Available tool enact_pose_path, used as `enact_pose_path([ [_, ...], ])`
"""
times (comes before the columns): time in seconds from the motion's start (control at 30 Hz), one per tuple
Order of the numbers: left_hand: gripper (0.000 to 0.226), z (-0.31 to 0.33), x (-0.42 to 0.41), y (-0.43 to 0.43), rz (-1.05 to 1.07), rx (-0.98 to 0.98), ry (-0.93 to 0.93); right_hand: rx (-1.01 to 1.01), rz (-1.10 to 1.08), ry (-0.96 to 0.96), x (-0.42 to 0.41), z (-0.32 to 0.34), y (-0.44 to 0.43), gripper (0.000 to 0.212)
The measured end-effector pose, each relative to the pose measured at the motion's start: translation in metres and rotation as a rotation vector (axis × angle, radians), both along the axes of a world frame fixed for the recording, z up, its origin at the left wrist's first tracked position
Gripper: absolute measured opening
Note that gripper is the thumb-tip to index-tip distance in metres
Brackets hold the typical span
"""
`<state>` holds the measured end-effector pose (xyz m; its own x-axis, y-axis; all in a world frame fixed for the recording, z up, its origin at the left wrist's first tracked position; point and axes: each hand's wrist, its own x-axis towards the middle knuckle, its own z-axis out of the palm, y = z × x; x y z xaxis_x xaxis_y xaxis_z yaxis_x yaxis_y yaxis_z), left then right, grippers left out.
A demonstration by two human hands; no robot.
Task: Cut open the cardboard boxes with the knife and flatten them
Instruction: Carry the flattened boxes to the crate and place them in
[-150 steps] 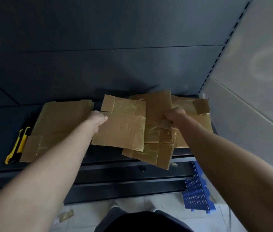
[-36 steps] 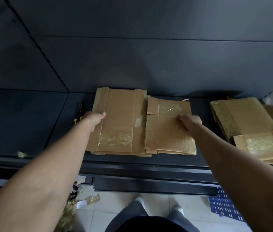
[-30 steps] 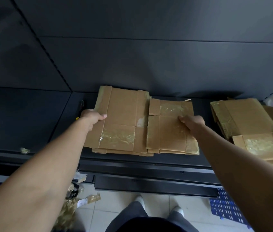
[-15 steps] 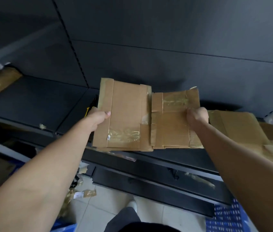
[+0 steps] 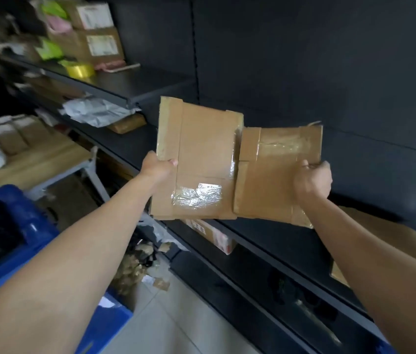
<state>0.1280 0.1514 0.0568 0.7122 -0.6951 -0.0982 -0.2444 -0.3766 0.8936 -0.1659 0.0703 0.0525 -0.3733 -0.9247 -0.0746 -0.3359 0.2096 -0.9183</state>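
Before shelving (image 5: 273, 235), left hand (image 5: 157, 167), right hand (image 5: 312, 181) hold cardboard (image 5: 203, 149).

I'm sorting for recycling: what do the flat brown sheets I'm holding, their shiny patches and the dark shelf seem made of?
Sheets: cardboard, matte brown, with fold creases and cut flaps. Shiny patches: likely clear plastic tape, glossy and wrinkled, catching glare. Shelf: probably painted metal, going by its thin straight edge and even dark finish.

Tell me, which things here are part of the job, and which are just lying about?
Part of the job: the flattened cardboard, gripped by the left hand and the right hand; the cardboard pile at far right. No knife shows.
Just lying about: yellow tape roll, labelled boxes, white bag, blue crate.
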Motion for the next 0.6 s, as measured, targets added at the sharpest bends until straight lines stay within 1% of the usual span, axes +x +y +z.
enact_pose_path([
  [0.13, 0.051, 0.045, 0.035, 0.057, 0.055, -0.063, -0.041, -0.072, 0.133, -0.081, 0.038, 0.035, 0.028, 0.028],
  [0.3, 0.049, 0.096, 0.080, 0.146, 0.253, -0.157, -0.093, -0.159, 0.320, -0.152, 0.113, 0.079, 0.072, 0.029],
  [0.47, 0.078, 0.146, 0.139, 0.259, 0.390, -0.250, -0.151, -0.235, 0.481, -0.242, 0.210, 0.123, 0.140, 0.032],
  [0.6, 0.081, 0.179, 0.190, 0.355, 0.533, -0.324, -0.215, -0.297, 0.624, -0.331, 0.290, 0.155, 0.204, 0.030],
])
